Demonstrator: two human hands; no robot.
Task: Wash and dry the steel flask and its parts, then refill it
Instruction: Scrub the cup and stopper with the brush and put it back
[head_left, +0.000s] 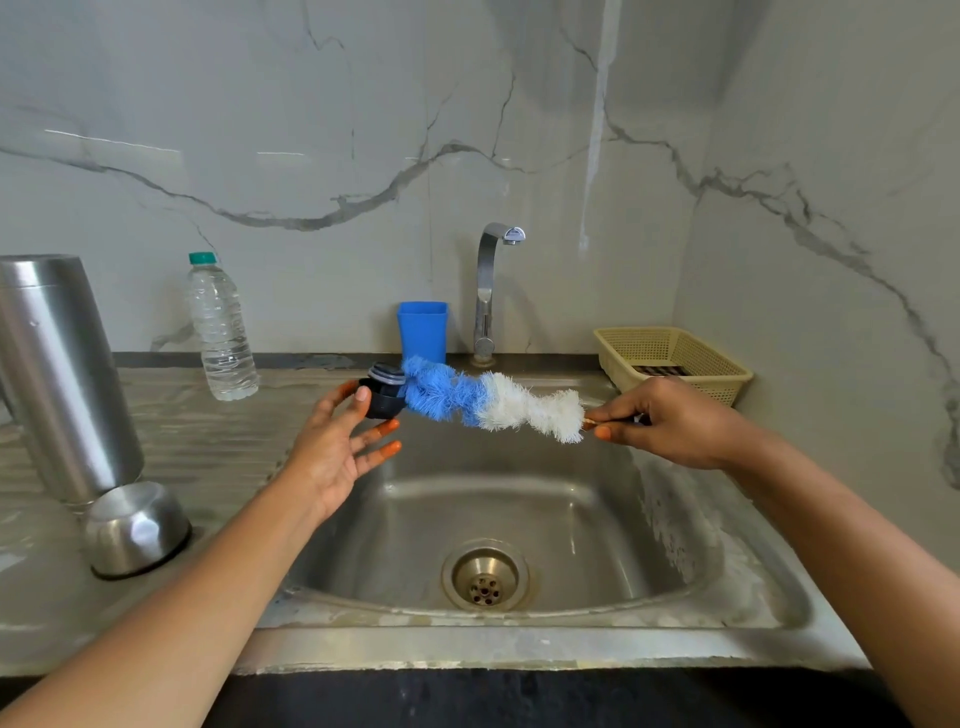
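Both forearms reach in from the lower corners and meet over the sink (675, 587). The left hand (337, 441) is turned palm up and inward, wrist bent back, with the thumb and forefinger pinching a dark stopper (383, 396) at the fingertips; the other three fingers fan out loose below it. The right hand (670, 426) is held knuckles up, fingers curled tight round the thin handle of a bottle brush (488, 402), gripping it right where the bristles end. From that grip the brush runs leftward and slightly upward: white bristles nearest the right hand, blue bristles at the far end, and the blue tip presses against the stopper in the left hand's pinch.

Well to the left of the left hand, the steel flask (57, 374) stands upside down on the counter, with a steel cup (136, 527) also upside down just in front of it. A water bottle (221, 332) stands beyond the left hand. Behind the brush are a blue cup (422, 330) and the tap (491, 280); a yellow basket (675, 353) sits just behind the right hand.
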